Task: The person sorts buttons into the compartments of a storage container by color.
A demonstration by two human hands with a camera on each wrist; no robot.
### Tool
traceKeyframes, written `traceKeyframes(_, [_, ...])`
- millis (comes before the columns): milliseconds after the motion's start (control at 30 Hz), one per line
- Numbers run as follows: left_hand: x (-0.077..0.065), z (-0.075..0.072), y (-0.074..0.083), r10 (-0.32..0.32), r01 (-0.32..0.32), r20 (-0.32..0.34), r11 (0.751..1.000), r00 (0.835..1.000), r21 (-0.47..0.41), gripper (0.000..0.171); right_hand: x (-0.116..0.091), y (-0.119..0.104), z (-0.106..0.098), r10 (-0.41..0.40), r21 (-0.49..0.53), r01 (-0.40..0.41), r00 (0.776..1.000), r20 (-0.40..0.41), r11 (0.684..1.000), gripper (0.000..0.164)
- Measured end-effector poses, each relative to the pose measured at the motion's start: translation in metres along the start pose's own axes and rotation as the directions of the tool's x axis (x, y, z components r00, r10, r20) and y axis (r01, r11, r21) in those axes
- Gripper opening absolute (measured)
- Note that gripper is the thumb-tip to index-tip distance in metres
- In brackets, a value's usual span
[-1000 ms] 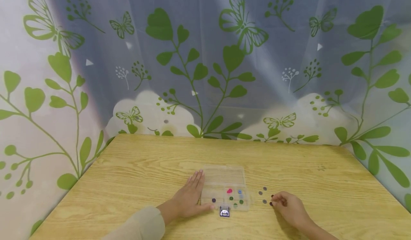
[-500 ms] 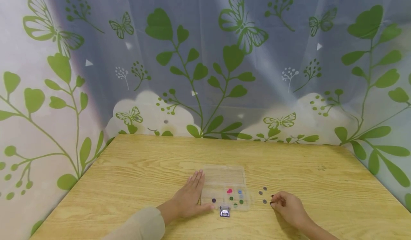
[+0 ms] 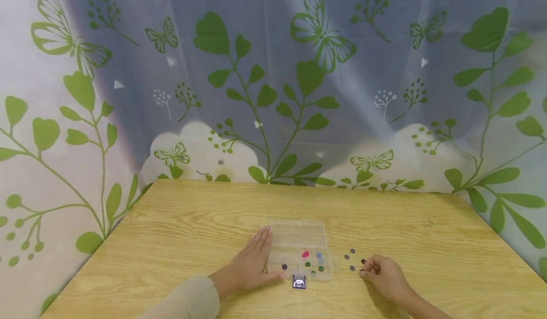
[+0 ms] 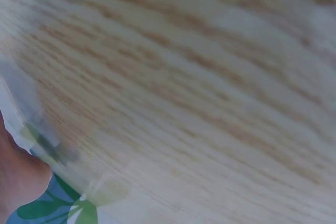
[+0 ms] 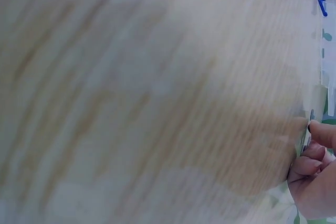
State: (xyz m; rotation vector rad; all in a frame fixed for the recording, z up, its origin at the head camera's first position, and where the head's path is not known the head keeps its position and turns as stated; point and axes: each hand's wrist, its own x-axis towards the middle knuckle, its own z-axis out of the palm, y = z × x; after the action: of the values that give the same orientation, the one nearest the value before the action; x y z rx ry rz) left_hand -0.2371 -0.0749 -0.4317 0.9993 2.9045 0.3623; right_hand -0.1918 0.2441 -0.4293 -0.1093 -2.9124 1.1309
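A clear plastic compartment box [image 3: 297, 233] lies on the table with its lid laid back. My left hand [image 3: 252, 264] rests along its left side, fingers straight and thumb at the front corner. In the compartments lie a dark blue button [image 3: 284, 267], red-pink buttons [image 3: 305, 254], a light blue button [image 3: 319, 255] and several green ones. To the right, my right hand [image 3: 384, 274] is down at the table, thumb and index finger pinching a small dark button [image 3: 362, 271], mostly hidden by the fingertips. Another dark button [image 3: 363, 261] lies just beyond the fingers.
Between box and right hand lie grey buttons [image 3: 352, 267] on the wooden table [image 3: 205, 210]. A purple-edged latch [image 3: 299, 281] sticks out at the box front. Some small pale pieces [image 3: 428, 223] lie farther back on the right. A leaf-patterned curtain [image 3: 273, 86] stands behind the table.
The right fingertips have closed in over the nearer dark button, which shows less now, while the farther one shows more. The left hand and the box have stayed put.
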Motion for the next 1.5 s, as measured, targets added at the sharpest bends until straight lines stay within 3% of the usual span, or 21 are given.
traceKeyframes(333, [0.001, 0.0, 0.0, 0.0, 0.0, 0.002, 1.0, 1.0, 0.001, 0.095, 0.003, -0.003, -0.001, 0.04, 0.103, -0.04, 0.999, 0.009, 0.994, 0.008])
traceKeyframes(800, [0.0, 0.0, 0.0, -0.001, 0.001, 0.007, 1.0, 1.0, -0.001, 0.095, 0.005, -0.012, -0.001, 0.047, 0.089, -0.047, 0.999, -0.001, 0.995, 0.01])
traceKeyframes(1500, [0.0, 0.001, -0.001, 0.006, -0.006, -0.007, 1.0, 1.0, 0.0, 0.096, 0.008, -0.038, 0.012, 0.042, 0.186, -0.044, 0.999, 0.014, 0.982, 0.011])
